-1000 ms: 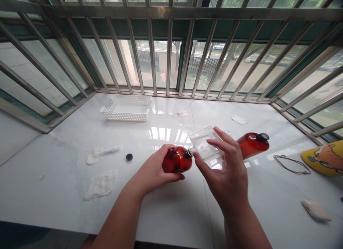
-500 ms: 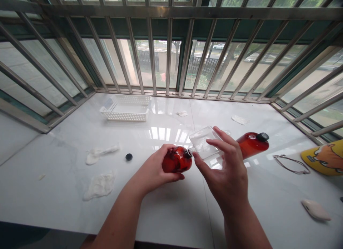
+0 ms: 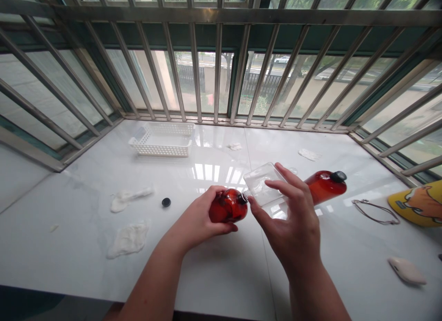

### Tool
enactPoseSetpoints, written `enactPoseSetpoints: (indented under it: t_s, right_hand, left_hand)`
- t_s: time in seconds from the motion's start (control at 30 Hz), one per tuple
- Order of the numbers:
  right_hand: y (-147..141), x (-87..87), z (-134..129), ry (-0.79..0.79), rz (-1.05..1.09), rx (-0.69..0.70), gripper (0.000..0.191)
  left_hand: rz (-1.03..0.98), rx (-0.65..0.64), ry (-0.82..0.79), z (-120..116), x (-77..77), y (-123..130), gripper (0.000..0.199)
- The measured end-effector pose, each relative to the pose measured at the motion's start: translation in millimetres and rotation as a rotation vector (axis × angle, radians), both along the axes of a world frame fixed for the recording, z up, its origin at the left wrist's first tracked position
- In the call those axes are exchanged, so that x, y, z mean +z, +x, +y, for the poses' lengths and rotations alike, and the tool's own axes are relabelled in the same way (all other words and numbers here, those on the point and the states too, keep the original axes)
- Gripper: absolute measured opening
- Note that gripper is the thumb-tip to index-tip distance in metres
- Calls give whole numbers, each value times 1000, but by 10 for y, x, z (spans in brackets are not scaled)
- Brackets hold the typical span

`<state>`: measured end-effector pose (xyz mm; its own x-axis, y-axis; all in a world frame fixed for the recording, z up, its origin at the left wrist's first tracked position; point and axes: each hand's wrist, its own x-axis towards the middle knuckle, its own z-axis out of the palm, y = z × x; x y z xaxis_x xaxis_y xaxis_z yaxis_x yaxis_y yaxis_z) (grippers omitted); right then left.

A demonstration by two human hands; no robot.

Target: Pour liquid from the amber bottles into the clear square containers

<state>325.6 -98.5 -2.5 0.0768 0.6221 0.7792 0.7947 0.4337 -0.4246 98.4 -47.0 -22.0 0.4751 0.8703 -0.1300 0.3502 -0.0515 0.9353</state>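
My left hand (image 3: pixel 203 217) is wrapped round a reddish-brown bottle (image 3: pixel 226 207), which is tilted with its uncapped neck pointing right. In my right hand (image 3: pixel 293 215) is a clear rectangular plastic container (image 3: pixel 263 186), gripped between thumb and fingers and tipped toward the bottle. The container's lower corner meets the bottle's mouth, or nearly so; whether they touch I cannot tell. Left of my hands lies a small black cap (image 3: pixel 166 202). Behind my right hand a second reddish-brown bottle (image 3: pixel 324 186) with a black cap lies on its side, partly hidden.
A white perforated basket (image 3: pixel 162 146) stands near the window bars (image 3: pixel 217 81). Crumpled white tissues (image 3: pixel 128 240) lie at the left and back of the white counter (image 3: pixel 79 265). To the right are a cord loop (image 3: pixel 375 211), a yellow cartoon-printed item (image 3: pixel 417 203) and a pale rounded object (image 3: pixel 407 271).
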Motion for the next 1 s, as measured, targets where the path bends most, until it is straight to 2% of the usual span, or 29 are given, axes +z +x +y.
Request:
enactPoseSetpoints:
  t_s: [0.47,1.0]
  right_hand:
    - [7,0,4,46,-38,14,40]
    - [-14,30,-14,30,-42,8,41]
  left_hand:
    - [5,-1,7,-2,3,1,78]
    - [-5,6,1,-6,-14,1,78]
